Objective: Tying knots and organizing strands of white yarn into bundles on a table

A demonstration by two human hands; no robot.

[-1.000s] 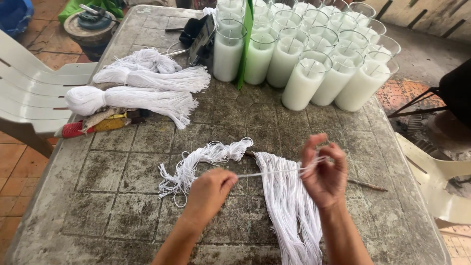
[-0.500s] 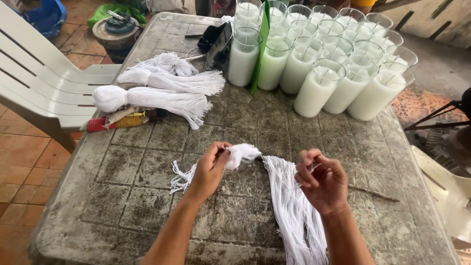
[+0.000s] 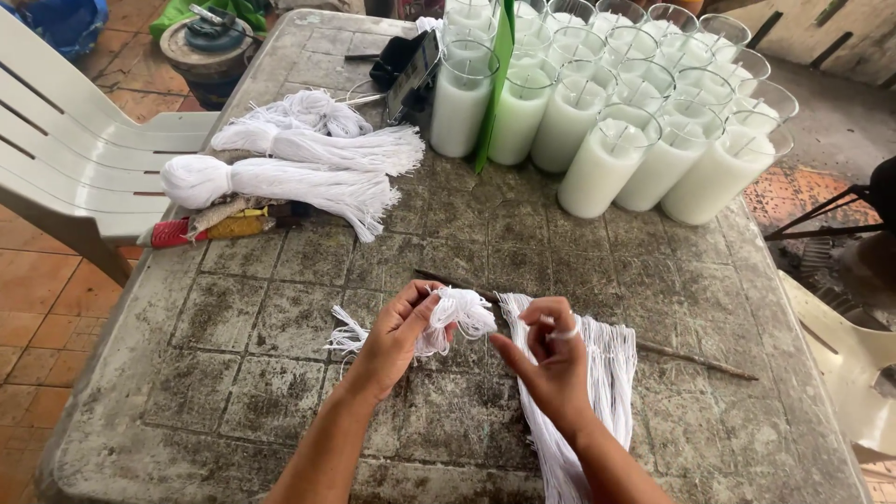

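On the worn grey tiled table (image 3: 280, 392), the left hand (image 3: 397, 336) is pinched closed on a small loose bundle of white cotton string (image 3: 455, 313); just right of that bundle, the right hand (image 3: 551, 359) curls closed around a strand, above a long hank of white strings (image 3: 597, 373). Beyond the bundle lie tied white string skeins (image 3: 299, 168), and farther still glass jars of white wax (image 3: 616, 140).

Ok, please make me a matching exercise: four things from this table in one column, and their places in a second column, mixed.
Things:
1. left hand
2. right hand
3. glass candles
4. white chair

Places:
A. far right part of the table
B. standing left of the table
C. holding a small white string bundle
D. over the long white strings lying on the table

Pairs: 1-C, 2-D, 3-A, 4-B
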